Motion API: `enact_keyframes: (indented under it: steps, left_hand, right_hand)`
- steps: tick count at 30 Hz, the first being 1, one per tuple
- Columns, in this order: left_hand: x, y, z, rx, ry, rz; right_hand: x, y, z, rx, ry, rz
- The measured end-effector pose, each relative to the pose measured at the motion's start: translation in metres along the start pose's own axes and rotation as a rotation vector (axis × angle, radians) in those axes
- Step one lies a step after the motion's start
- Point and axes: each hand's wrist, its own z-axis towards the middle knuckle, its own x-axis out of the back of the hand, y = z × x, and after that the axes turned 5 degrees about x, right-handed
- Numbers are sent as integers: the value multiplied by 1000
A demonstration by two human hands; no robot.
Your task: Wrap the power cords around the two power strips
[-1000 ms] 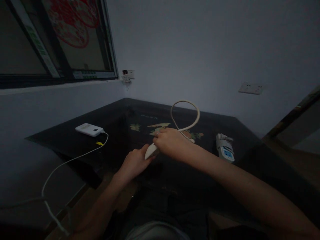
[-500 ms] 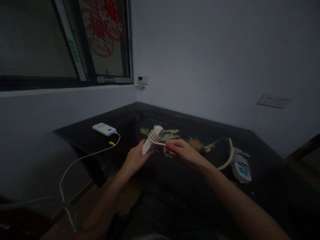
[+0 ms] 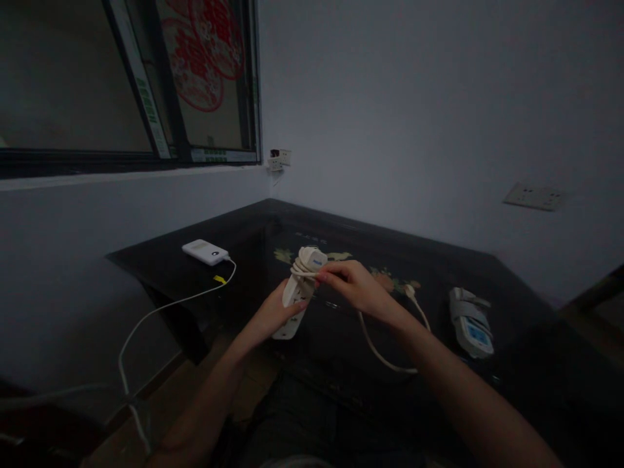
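A white power strip (image 3: 294,292) is tilted above the near part of the table, its socket holes facing up. My left hand (image 3: 273,311) is closed around its middle, thumb across the socket face. Several turns of the strip's cream power cord (image 3: 304,265) wrap its far end. My right hand (image 3: 353,283) pinches the cord just right of those turns. From there the loose cord hangs in a loop below my right forearm, and its plug end (image 3: 411,290) lies on the table. Part of the loop is hidden behind the forearm.
The dark table (image 3: 322,224) has a glossy flower-patterned top. On the left lies a white power bank (image 3: 205,252) with a white cable (image 3: 160,310) running off the edge, near a yellow tag (image 3: 220,280). A second wrapped power strip (image 3: 472,325) rests at right. Wall sockets (image 3: 533,197) are behind.
The power strip has turned so its socket face shows more. My right hand has drawn the cord slightly up and left across it. The loose cord has slid leftward, away from the second strip.
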Motion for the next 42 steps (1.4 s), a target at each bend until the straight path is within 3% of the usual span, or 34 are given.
enact_keyframes:
  steps: [3,7,12,17,20,24,31,36,39,42]
  left_hand:
    - [-4,2,0,14,16,-22]
    - [-7,1,-2,44,69,111]
    - [-6,-5,0,81,120,178]
    - [-14,6,-5,80,13,-202]
    - [-19,21,-13,174,-63,-450]
    - [-23,34,-23,295,-132,-664]
    - [-29,39,-32,373,-133,-787]
    - [-33,45,-39,386,-116,-816]
    - [-33,51,-46,371,-161,-854]
    - [-31,57,-56,329,-271,-916]
  right_hand:
    - [4,-11,3,13,12,-169]
    - [9,-25,9,25,-14,-419]
    - [2,-38,6,53,-64,-774]
    - [-15,-32,-9,267,67,-992]
    - [-20,-23,-18,393,190,-1042]
    - [-21,-7,-24,458,292,-1091]
    - [-21,15,-31,468,406,-1078]
    - [-28,20,-34,346,484,-958]
    - [-23,21,-36,209,385,-699]
    - [-11,18,-38,119,186,-246]
